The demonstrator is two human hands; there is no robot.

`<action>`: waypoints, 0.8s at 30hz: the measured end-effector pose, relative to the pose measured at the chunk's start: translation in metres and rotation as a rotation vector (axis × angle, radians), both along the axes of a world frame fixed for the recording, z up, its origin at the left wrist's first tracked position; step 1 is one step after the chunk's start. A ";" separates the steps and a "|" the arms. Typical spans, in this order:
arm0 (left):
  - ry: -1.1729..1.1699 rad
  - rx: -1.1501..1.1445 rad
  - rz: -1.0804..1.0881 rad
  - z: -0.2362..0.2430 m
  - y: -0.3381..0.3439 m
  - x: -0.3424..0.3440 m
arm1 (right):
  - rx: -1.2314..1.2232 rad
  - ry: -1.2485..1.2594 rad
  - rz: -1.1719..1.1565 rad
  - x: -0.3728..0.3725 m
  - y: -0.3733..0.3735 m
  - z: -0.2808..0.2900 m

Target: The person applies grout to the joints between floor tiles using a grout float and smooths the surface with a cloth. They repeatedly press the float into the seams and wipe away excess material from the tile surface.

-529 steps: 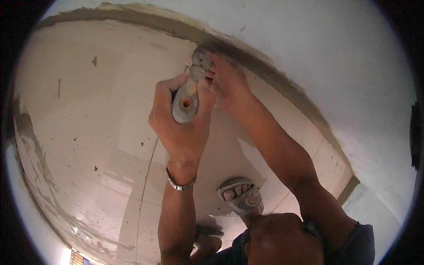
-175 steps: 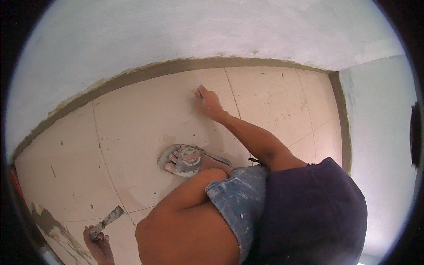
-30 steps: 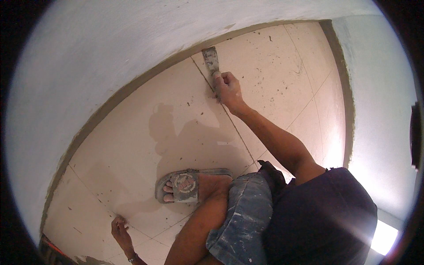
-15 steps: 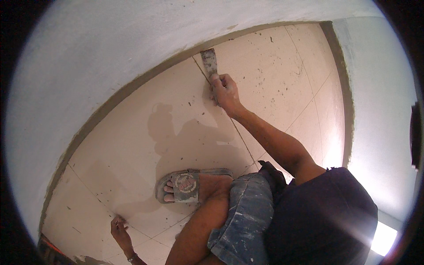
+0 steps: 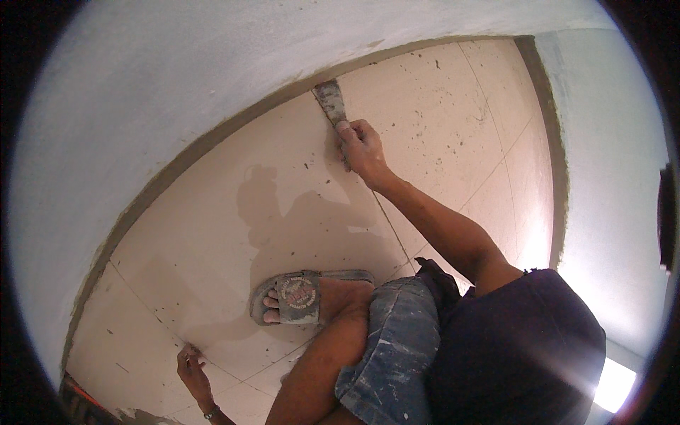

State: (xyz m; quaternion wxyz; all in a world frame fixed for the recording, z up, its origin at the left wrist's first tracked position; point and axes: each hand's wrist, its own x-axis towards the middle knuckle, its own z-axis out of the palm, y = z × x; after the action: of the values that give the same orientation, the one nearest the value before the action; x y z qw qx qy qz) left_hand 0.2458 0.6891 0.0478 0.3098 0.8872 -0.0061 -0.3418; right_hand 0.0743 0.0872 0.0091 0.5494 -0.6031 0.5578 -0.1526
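Note:
My right hand [image 5: 361, 149] is closed around a putty knife [image 5: 330, 103], its handle mostly hidden in the fist. The knife's wide blade is grey and smeared, and its tip lies over the joint between two tiles close to the wall. Lower left, my left hand [image 5: 193, 368] hangs low over the tiled floor [image 5: 212, 234] near another joint. Its fingers are loosely bent, the thumb stands apart, and I see nothing held in it.
A grey strip [image 5: 159, 173] borders the floor along the pale wall [image 5: 142, 106]. Crumbs of dried material [image 5: 453, 131] lie on the right-hand tiles. My sandalled foot [image 5: 297, 297] rests mid-floor. Dark objects with an orange edge [image 5: 88, 397] sit lower left.
The putty knife's blade has swung left, from beside the joint to over it. My right hand has barely shifted, and my left hand stays in place.

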 end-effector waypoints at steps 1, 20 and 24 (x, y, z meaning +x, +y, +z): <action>-0.002 0.002 0.004 0.001 -0.001 0.000 | -0.011 -0.007 -0.015 0.000 0.000 0.000; -0.009 -0.031 -0.018 -0.001 -0.002 0.001 | -0.032 0.017 0.186 -0.002 0.016 0.006; 0.193 -0.257 0.092 0.016 -0.079 -0.020 | -0.135 -0.117 0.625 -0.010 0.082 0.000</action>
State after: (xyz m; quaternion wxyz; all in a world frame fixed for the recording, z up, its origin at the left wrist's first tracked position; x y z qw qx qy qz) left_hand 0.2254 0.6098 0.0638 0.4353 0.8026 0.0208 -0.4074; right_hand 0.0648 0.1695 0.0094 0.5595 -0.7705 0.3017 -0.0476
